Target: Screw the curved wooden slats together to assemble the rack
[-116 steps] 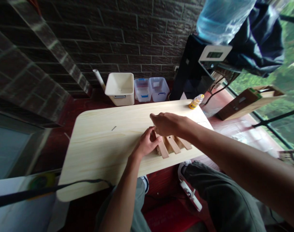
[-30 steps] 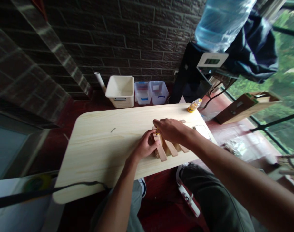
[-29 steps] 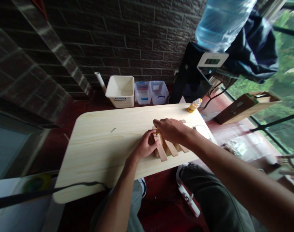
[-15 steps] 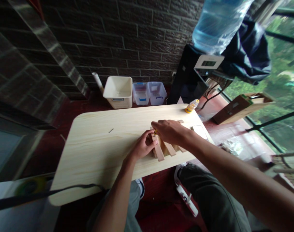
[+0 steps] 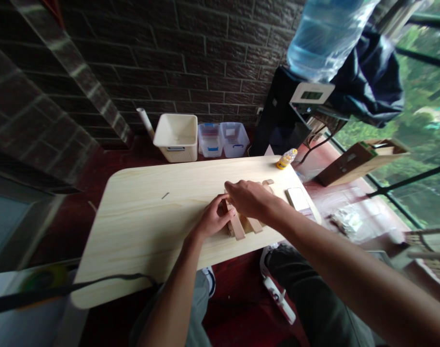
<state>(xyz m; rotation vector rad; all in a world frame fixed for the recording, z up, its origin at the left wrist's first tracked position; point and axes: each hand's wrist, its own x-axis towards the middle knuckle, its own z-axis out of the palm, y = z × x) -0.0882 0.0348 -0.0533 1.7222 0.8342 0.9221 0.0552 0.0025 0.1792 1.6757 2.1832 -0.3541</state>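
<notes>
A slatted wooden rack is lying on the tabletop, just below and right of the frame's centre, with its slats slanting down toward the near edge. The left hand is pinching the rack's left end, its thumb lying over the leftmost slat and its fingers reaching round the far side. The right hand is hovering over or resting on the far part of the rack, fingers curling under; one cannot tell what it is pinching, since its own back is hiding the spot. The right forearm is crossing in front of the rack's right portion.

Farther out on the tabletop, a thin dark strip is lying left of centre, well apart from the hands. A white-topped box is lying near the right end, and a bottle with yellow parts is standing at the far right corner.

Beyond the far edge, in the upper middle, a cream bin and two clear tubs are sitting in a row before the brick wall. In the upper right, a blue jug is topping a black dispenser. Below, a white power strip is lying on the red floor.
</notes>
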